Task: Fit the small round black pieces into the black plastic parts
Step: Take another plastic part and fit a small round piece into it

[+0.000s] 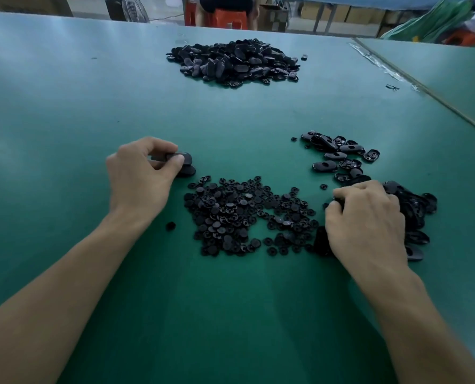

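Two hands work low over the green desk (64, 112): the left hand (145, 173) pinches one black plastic part (183, 158) between thumb and curled fingers, just above a second part (187, 171) lying on the desk, while the right hand (366, 217) rests with curled fingers on the near heap of plastic parts (413, 209); whether it grips one I cannot tell, as its fingertips are hidden. The left pinch sits at the part's end, so pressing a piece in could twist it loose. Between the hands lie the small round pieces (247, 214), some dome up, some hollow side up; one taken the wrong way round would likely not seat. The right wrist touches that spread and could scatter it, and a stray round piece (170, 225) beside the left forearm may get brushed away. With everything black, an unfitted part could slip unnoticed into the far heap (236, 62)
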Action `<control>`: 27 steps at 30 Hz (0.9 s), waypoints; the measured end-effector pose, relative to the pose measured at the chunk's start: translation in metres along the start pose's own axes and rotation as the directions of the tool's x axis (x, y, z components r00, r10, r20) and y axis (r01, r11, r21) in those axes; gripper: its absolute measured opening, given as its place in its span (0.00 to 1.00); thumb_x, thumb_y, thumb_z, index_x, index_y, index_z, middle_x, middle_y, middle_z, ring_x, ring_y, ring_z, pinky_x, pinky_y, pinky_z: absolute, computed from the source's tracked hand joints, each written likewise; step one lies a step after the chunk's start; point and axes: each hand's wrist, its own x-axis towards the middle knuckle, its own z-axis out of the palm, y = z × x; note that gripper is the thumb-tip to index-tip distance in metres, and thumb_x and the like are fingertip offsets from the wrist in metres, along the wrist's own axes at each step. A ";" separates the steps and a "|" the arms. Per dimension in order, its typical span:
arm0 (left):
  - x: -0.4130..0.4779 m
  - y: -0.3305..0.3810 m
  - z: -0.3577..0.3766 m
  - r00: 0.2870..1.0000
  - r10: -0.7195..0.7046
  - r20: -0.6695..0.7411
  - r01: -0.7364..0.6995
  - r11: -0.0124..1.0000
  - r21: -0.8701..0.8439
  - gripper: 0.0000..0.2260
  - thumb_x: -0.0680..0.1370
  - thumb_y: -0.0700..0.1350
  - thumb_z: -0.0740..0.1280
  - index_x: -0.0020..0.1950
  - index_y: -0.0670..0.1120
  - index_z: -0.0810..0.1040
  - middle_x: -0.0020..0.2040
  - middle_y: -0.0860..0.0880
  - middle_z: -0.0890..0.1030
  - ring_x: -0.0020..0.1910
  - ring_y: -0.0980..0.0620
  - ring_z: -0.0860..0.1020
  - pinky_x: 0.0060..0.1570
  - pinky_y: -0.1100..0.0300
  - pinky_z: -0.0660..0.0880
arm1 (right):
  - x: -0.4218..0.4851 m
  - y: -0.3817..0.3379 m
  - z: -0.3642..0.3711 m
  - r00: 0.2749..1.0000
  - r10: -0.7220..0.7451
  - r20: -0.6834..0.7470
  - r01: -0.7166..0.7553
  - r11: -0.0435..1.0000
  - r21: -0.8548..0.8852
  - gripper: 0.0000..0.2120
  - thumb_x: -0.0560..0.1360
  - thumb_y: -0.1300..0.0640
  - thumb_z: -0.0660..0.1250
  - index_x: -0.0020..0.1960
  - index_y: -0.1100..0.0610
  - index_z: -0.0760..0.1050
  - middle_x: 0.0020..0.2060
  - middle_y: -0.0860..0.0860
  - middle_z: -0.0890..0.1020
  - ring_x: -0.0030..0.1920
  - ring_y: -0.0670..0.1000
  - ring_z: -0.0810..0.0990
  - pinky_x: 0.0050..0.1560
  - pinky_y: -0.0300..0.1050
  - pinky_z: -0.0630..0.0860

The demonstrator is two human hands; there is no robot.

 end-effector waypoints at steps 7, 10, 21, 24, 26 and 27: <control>-0.001 -0.001 -0.001 0.998 0.066 0.025 -0.069 0.982 0.176 0.07 0.75 0.48 0.75 0.52 0.50 0.85 0.46 0.52 0.83 0.48 0.53 0.80 0.54 0.64 0.70 | -0.003 -0.003 -0.002 0.999 -0.032 0.009 0.032 0.999 -0.002 0.16 0.81 0.53 0.58 0.66 0.48 0.78 0.63 0.49 0.80 0.59 0.61 0.72 0.57 0.53 0.69; 0.000 -0.004 0.000 0.996 0.079 0.035 -0.085 0.974 0.210 0.08 0.76 0.46 0.74 0.54 0.49 0.83 0.51 0.49 0.80 0.42 0.50 0.78 0.54 0.62 0.70 | -0.003 -0.001 -0.001 0.999 -0.048 0.000 0.048 0.999 0.018 0.17 0.81 0.57 0.58 0.67 0.48 0.77 0.57 0.53 0.83 0.57 0.62 0.73 0.55 0.54 0.70; -0.016 0.018 0.004 0.971 0.238 -0.029 -0.234 0.966 0.110 0.10 0.77 0.54 0.67 0.39 0.52 0.73 0.24 0.58 0.65 0.23 0.60 0.65 0.33 0.58 0.67 | 0.002 0.003 0.003 0.999 0.025 0.033 -0.027 0.997 0.066 0.17 0.80 0.58 0.60 0.67 0.57 0.75 0.63 0.61 0.74 0.61 0.62 0.68 0.60 0.55 0.67; -0.024 0.025 0.009 0.967 0.253 0.035 -0.254 0.967 0.007 0.13 0.76 0.53 0.69 0.34 0.52 0.71 0.20 0.55 0.65 0.22 0.55 0.65 0.28 0.60 0.66 | 0.003 0.003 0.003 0.999 0.041 0.034 -0.043 0.998 0.046 0.15 0.80 0.58 0.60 0.65 0.59 0.77 0.60 0.62 0.73 0.59 0.62 0.68 0.59 0.54 0.67; -0.029 0.028 0.015 0.976 0.209 0.069 -0.206 0.977 -0.049 0.15 0.75 0.50 0.71 0.33 0.51 0.70 0.22 0.56 0.64 0.22 0.55 0.63 0.27 0.62 0.65 | 0.004 0.004 0.003 0.997 0.065 0.045 -0.067 0.997 0.048 0.14 0.80 0.58 0.60 0.63 0.60 0.77 0.60 0.62 0.72 0.59 0.62 0.68 0.59 0.53 0.66; -0.032 0.029 0.018 0.983 0.166 0.083 -0.159 0.983 -0.092 0.15 0.76 0.49 0.72 0.32 0.50 0.71 0.22 0.56 0.64 0.23 0.56 0.63 0.26 0.64 0.63 | 0.005 0.005 0.003 0.996 0.074 0.052 -0.076 0.996 0.047 0.14 0.80 0.57 0.60 0.62 0.61 0.77 0.59 0.63 0.72 0.59 0.62 0.67 0.59 0.53 0.65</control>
